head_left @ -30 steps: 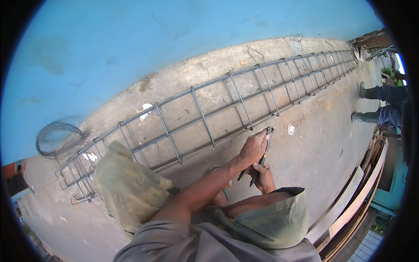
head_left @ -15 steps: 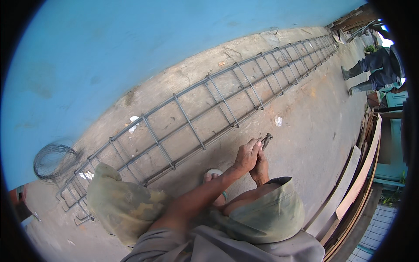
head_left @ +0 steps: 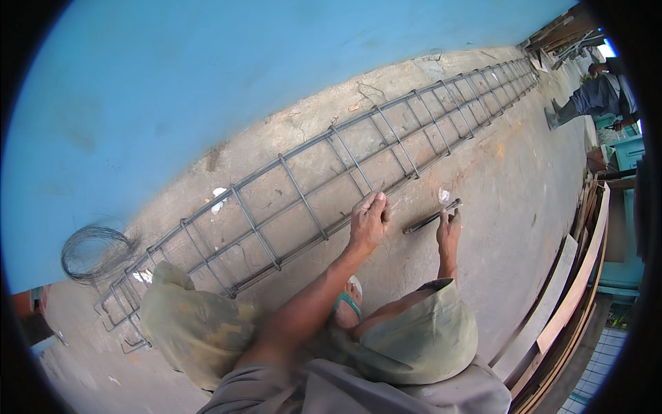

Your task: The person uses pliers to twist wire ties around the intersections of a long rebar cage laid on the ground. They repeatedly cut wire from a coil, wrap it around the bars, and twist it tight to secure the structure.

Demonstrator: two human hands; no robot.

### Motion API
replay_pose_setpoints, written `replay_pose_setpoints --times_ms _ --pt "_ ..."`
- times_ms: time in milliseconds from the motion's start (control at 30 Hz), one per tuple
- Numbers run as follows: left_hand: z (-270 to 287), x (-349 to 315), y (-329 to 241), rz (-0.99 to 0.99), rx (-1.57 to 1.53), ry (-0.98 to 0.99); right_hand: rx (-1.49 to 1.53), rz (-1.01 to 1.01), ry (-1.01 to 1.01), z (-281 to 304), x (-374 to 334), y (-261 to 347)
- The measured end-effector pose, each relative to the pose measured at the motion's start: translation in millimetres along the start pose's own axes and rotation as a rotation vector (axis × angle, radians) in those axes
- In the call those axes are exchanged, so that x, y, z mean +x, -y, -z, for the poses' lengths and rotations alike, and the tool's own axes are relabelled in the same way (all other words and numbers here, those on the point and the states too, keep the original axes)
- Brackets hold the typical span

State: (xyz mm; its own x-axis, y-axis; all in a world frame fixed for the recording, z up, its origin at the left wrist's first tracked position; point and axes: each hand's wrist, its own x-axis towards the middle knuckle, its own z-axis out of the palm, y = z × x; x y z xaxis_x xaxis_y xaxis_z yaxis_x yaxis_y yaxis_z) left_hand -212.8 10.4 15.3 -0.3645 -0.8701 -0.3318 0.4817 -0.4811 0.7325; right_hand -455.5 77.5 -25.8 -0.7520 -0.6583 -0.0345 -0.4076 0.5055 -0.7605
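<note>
Left hand (head_left: 370,219) now beside cage (head_left: 303,198), right hand (head_left: 448,233) apart

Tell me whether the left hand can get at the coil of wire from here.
Probably not without shifting: the coil of wire lies far left of the left hand, with the rebar cage between them.

A blue wall (head_left: 172,83) is met by a stained grey floor (head_left: 510,228). Long boards (head_left: 539,310) are laid along the right, white tiles (head_left: 598,362) are seen beyond, and bright light (head_left: 607,50) is glimpsed upper right.
</note>
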Motion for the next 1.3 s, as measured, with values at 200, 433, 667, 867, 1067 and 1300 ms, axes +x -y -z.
replay_pose_setpoints --times_ms 200,433,667,867,1067,1300 --pt "0 18 20 -0.024 0.115 -0.05 0.482 0.148 0.717 -40 -68 111" --pt "17 41 9 -0.004 0.599 0.05 0.241 0.192 0.574 -64 -68 91" --pt "51 83 -16 -0.37 1.081 -0.358 -0.427 0.391 0.667 -114 -1 92" --pt "75 112 -32 -0.027 0.67 -0.165 0.374 -0.254 0.805 -158 20 95" --pt "70 120 -23 -0.036 0.881 -0.057 0.161 0.053 0.76 -159 16 89" --pt "68 134 -29 -0.161 1.343 -0.075 0.294 0.098 0.636 -171 5 88"
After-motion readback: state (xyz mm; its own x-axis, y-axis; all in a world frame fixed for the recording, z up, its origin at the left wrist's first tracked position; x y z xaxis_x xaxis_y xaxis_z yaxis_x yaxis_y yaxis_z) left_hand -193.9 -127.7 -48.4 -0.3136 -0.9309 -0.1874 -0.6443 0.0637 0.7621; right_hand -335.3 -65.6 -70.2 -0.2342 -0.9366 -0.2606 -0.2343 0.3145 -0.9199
